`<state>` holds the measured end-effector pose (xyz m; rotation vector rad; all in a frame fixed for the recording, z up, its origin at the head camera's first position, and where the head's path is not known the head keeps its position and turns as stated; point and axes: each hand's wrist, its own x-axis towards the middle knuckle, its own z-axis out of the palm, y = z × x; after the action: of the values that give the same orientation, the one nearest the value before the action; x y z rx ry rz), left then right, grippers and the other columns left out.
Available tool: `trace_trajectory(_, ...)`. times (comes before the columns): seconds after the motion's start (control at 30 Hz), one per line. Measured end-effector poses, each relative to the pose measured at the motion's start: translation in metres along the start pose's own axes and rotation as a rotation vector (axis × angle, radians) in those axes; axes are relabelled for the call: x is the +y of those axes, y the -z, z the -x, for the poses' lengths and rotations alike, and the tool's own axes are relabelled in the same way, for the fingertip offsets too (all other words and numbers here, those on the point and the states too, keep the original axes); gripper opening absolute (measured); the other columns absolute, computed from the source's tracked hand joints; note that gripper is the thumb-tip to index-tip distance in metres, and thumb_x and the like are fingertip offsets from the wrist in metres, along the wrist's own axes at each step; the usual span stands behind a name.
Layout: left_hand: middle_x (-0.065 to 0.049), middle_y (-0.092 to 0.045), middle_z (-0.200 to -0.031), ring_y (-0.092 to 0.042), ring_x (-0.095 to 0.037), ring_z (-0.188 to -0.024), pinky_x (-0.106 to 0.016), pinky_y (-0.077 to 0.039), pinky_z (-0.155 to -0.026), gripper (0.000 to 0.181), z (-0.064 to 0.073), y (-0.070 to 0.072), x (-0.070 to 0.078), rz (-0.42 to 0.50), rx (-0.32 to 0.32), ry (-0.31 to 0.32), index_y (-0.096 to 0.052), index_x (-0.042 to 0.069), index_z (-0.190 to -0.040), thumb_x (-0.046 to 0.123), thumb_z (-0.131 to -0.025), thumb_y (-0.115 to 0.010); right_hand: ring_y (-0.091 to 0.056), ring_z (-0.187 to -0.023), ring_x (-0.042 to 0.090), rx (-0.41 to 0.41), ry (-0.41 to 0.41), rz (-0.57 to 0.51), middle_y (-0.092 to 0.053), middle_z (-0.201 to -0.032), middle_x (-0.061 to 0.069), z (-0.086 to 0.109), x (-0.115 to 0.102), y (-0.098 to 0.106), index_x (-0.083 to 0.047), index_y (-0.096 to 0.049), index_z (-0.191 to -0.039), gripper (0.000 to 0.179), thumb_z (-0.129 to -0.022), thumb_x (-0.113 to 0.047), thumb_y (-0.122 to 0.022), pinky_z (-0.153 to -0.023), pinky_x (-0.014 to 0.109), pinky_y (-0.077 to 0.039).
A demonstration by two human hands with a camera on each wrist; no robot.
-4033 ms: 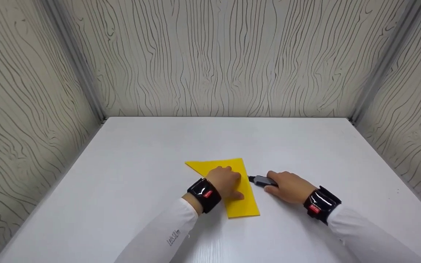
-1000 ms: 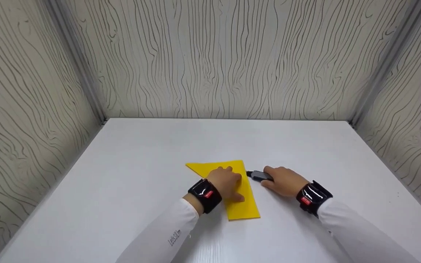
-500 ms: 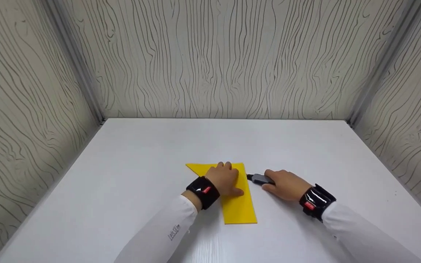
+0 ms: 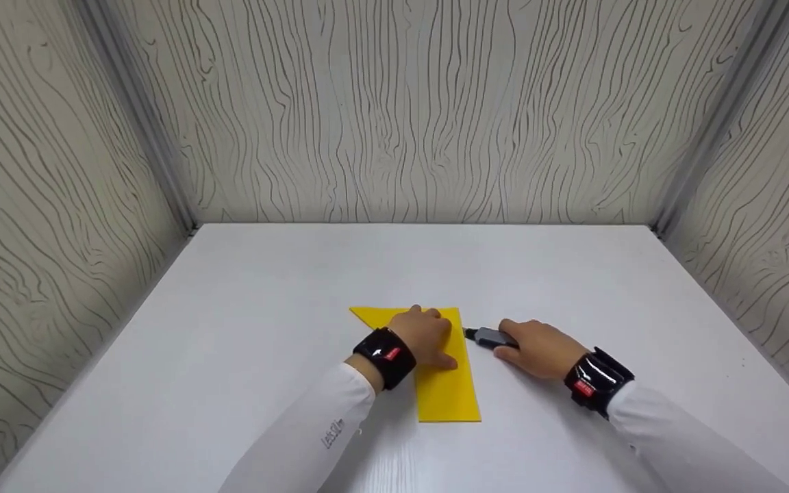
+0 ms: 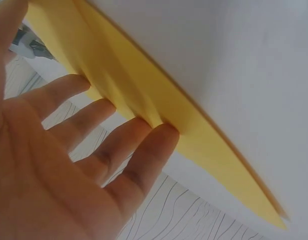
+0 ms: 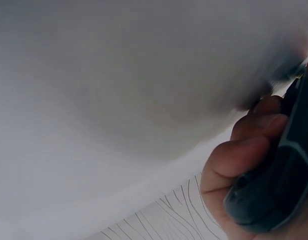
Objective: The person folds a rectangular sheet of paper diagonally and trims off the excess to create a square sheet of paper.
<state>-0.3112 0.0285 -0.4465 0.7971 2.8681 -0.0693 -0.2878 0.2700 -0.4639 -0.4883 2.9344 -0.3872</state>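
A yellow sheet lies on the table with a pointed corner at the far left and a straight right edge. My left hand rests on its upper part, fingers spread and fingertips pressing down, as the left wrist view also shows. My right hand grips a grey and black utility knife, its black front end pointing left at the sheet's right edge. In the right wrist view, fingers curl round the dark handle.
The white table runs back to a wall with a wood-grain pattern. Similar side walls rise left and right, with grey metal posts at the corners. Both wrists wear black bands over white sleeves.
The yellow sheet has turned slightly, its near end shifting a little left and toward me under my left hand. My right hand moved up and left along the edge, then back down and right.
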Motion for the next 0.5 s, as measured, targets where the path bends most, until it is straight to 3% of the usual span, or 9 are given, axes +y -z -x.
trace_trajectory(0.2, -0.002, -0.068, -0.147, -0.063, -0.028, -0.121, -0.038, -0.057, -0.108, 0.065, 0.0005, 0.0007, -0.0013, 0.002, 0.01, 0.02, -0.07, 0.024, -0.143, 0.068, -0.095, -0.074, -0.055, -0.08, 0.022, 0.013, 0.025, 0.004, -0.061, -0.089, 0.004, -0.0032, -0.0013, 0.0007, -0.009, -0.064, -0.125, 0.035, -0.106, -0.037, -0.071, -0.074, 0.04, -0.043)
trace_trajectory(0.5, -0.003, -0.065, -0.154, -0.062, -0.032, -0.135, -0.043, -0.054, -0.115, 0.069, 0.0004, -0.0011, -0.0004, -0.01, 0.008, -0.003, -0.066, 0.023, -0.148, 0.069, -0.097, -0.07, -0.055, -0.08, 0.023, -0.001, 0.001, 0.004, -0.062, -0.088, 0.005, -0.0028, 0.0032, 0.0006, -0.009, -0.064, -0.127, 0.036, -0.105, -0.037, -0.071, -0.073, 0.04, -0.042)
